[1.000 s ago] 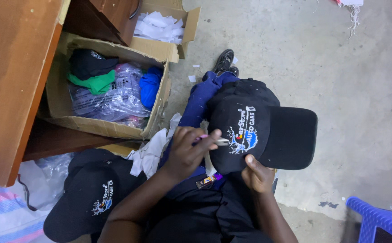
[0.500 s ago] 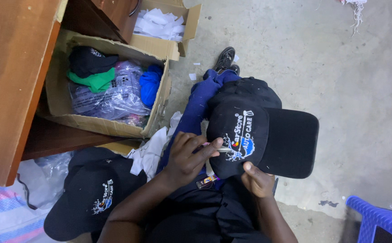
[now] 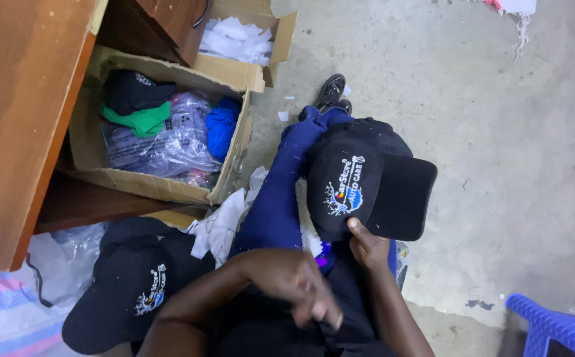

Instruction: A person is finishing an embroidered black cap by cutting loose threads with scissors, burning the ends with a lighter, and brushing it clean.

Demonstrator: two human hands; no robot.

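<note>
My right hand (image 3: 367,243) grips a black cap (image 3: 360,185) by its lower edge, between crown and brim. The cap carries an embroidered white and blue logo and rests over my knee, brim pointing right. My left hand (image 3: 301,291) is low over my lap, away from the cap. It is blurred with the fingers curled, so I cannot tell if anything is in it. A small purple thing (image 3: 324,254) shows on my lap between the hands. A second black cap (image 3: 135,284) with the same logo lies by my left arm.
An open cardboard box (image 3: 168,188) at left holds bagged and loose clothing in black, green and blue. Behind it is a smaller box (image 3: 234,36) of white scraps. A wooden desk (image 3: 23,99) fills the left. White scraps (image 3: 225,221) lie by my blue trouser leg. A blue plastic chair (image 3: 552,327) sits bottom right.
My left hand has left the cap's logo, where it held a small tool, and dropped towards my lap. The right hand has turned the cap slightly and kept hold of it.
</note>
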